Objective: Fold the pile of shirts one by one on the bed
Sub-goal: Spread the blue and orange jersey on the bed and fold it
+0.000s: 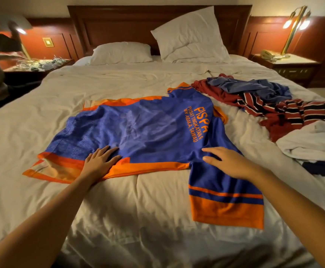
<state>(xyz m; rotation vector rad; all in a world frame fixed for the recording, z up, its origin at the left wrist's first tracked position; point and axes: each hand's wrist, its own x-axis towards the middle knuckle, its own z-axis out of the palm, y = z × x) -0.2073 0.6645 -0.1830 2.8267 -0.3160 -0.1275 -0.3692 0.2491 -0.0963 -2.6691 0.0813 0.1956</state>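
A blue jersey (148,130) with orange trim and orange lettering lies spread flat, back side up, across the middle of the bed (119,209). Its hem points left and one sleeve hangs toward me at the lower right. My left hand (100,161) rests flat, fingers apart, on the jersey near its orange hem. My right hand (229,163) lies flat on the cloth by the near shoulder, holding nothing. A loose pile of shirts (258,97), dark red, blue and striped, sits on the bed's right side beyond the jersey.
A white garment (310,144) lies crumpled at the right edge of the bed. Two white pillows (188,35) lean at the wooden headboard. Nightstands with lit lamps (293,29) flank the bed, the left one cluttered.
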